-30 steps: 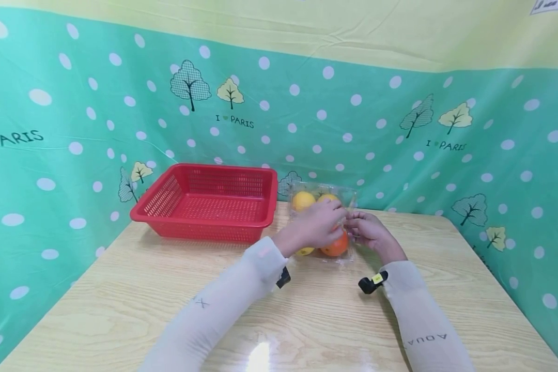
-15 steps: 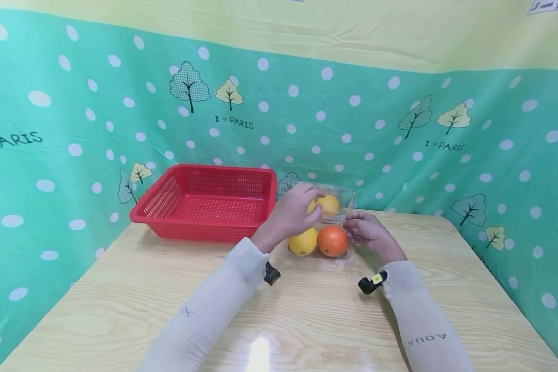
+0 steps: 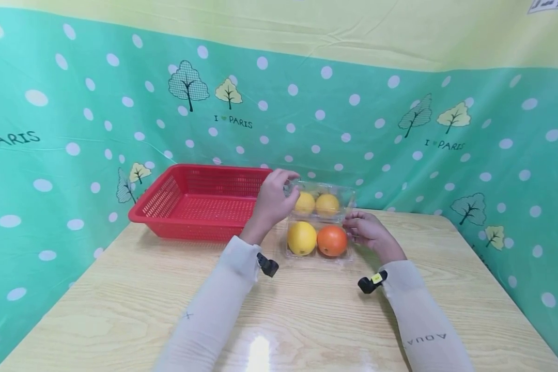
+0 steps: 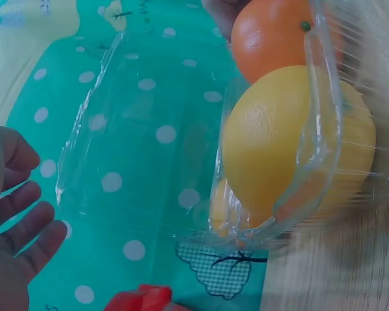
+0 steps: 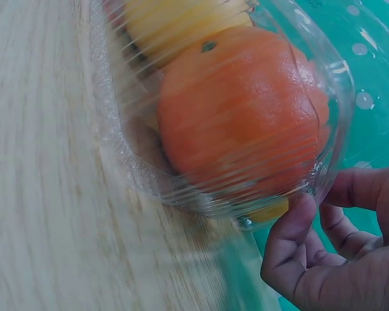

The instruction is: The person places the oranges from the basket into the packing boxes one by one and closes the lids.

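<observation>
A clear plastic clamshell box (image 3: 320, 259) sits on the table with its lid raised at the back. In its front part lie a large yellow fruit (image 3: 301, 238) and an orange (image 3: 332, 241), side by side. Two smaller yellow-orange fruits (image 3: 327, 205) show through the upright lid (image 4: 139, 123). My right hand (image 3: 366, 231) pinches the box's right rim between thumb and forefinger, close beside the orange. My left hand (image 3: 275, 199) is at the lid's upper left corner, holding nothing. In the left wrist view its fingers (image 4: 27, 217) are spread, just off the lid's edge.
A red perforated plastic basket (image 3: 204, 227) stands left of the box, its right end partly behind my left hand. The light wooden table (image 3: 316, 315) meets a green dotted curtain (image 3: 372, 103) at the back and sides.
My left hand has moved left, from over the fruit to the lid's left corner, uncovering the fruit in the box. The right hand stays at the rim.
</observation>
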`<action>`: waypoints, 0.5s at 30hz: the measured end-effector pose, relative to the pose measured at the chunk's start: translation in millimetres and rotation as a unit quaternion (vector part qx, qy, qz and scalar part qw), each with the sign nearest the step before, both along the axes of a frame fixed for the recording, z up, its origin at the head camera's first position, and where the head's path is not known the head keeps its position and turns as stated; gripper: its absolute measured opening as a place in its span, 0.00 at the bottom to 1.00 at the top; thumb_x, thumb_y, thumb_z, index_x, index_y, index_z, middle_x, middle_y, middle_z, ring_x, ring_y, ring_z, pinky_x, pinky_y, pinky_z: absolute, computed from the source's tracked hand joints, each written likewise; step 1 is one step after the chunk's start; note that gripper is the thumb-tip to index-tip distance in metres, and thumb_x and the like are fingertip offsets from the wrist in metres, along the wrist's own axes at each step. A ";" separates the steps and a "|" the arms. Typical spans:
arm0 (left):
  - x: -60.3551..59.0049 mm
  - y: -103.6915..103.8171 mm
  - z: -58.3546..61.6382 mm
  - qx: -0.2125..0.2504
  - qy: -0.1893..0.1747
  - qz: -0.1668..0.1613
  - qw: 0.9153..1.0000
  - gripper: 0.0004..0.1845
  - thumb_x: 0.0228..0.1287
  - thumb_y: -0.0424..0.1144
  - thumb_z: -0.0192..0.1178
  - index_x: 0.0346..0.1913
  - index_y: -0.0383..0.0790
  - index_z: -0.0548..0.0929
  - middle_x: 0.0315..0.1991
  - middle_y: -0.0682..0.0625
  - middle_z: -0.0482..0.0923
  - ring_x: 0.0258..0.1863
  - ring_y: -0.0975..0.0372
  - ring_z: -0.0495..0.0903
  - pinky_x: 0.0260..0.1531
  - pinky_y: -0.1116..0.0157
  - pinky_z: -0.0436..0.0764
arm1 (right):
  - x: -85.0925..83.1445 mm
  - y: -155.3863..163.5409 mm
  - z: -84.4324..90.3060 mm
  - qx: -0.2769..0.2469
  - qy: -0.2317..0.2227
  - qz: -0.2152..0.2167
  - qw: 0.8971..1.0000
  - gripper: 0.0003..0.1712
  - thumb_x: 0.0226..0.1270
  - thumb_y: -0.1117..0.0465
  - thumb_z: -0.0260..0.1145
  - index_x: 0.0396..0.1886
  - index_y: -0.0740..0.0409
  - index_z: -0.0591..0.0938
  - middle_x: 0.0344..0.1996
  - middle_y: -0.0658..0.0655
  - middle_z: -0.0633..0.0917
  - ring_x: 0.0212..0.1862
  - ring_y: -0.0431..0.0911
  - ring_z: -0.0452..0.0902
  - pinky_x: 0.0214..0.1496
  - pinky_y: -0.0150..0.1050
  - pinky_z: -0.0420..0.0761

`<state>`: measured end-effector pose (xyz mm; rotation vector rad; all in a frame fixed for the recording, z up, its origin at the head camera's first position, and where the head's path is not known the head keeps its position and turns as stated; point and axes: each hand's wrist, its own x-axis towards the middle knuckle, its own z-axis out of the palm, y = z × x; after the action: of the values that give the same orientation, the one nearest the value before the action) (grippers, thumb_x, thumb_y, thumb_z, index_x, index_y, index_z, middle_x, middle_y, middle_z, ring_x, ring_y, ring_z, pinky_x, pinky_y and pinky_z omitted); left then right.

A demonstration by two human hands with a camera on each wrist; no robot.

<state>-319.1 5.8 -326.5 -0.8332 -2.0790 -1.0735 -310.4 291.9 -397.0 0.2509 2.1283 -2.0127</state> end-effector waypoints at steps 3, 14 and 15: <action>-2.1 -0.5 -1.3 0.012 -0.024 -0.007 1.000 0.13 0.66 0.28 0.62 0.53 0.30 0.84 0.48 0.40 0.81 0.48 0.46 0.81 0.50 0.55 0.83 | -0.5 0.2 -0.1 -0.007 -0.001 -0.005 1.000 0.04 0.75 0.65 0.62 0.45 0.58 0.76 0.41 0.54 0.83 0.32 0.42 0.77 0.37 0.36 0.79; -7.6 -0.4 -8.9 0.004 -0.101 0.003 0.995 0.13 0.71 0.30 0.61 0.56 0.31 0.85 0.47 0.42 0.80 0.46 0.53 0.82 0.49 0.60 0.84 | -0.6 1.4 -0.2 0.001 0.008 0.005 1.000 0.06 0.76 0.67 0.60 0.49 0.60 0.74 0.41 0.53 0.83 0.34 0.41 0.77 0.38 0.35 0.80; -8.0 -0.2 -9.4 0.003 -0.102 0.003 0.995 0.13 0.72 0.29 0.61 0.56 0.31 0.85 0.46 0.42 0.80 0.46 0.54 0.81 0.49 0.61 0.84 | -0.5 2.0 0.1 0.008 0.011 0.009 1.000 0.07 0.76 0.67 0.60 0.49 0.61 0.74 0.41 0.53 0.83 0.35 0.41 0.78 0.39 0.35 0.81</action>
<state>-327.0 5.6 -335.9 -0.7406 -2.2433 -1.2041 -310.9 293.8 -396.9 0.2117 2.1538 -1.9981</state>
